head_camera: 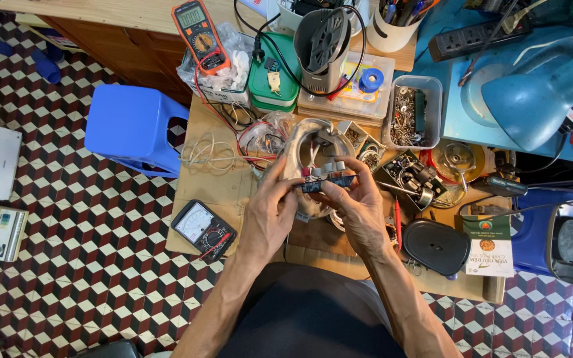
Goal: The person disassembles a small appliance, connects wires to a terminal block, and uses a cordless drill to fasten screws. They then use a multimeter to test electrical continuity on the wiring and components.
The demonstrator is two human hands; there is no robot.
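Head view, centre of frame: both hands pinched shut on a small circuit board (327,183), left hand (272,202) at its left end, right hand (359,199) beneath, over the silver casing (300,156). Best gripped by the edges, level, wires slack.

Both forearms are bare from the elbows down; no sleeve reaches into view. The left hand (270,215), toward 9 o'clock, and the right hand (359,209), toward 3 o'clock, wear no gloves, and no ring, watch or wristband shows on either. The forearms are lean, with tendons and veins standing out along them. At 6 o'clock, between the two arms, lies dark, plain cloth, the person's clothing, smooth and without pattern or visible seams.
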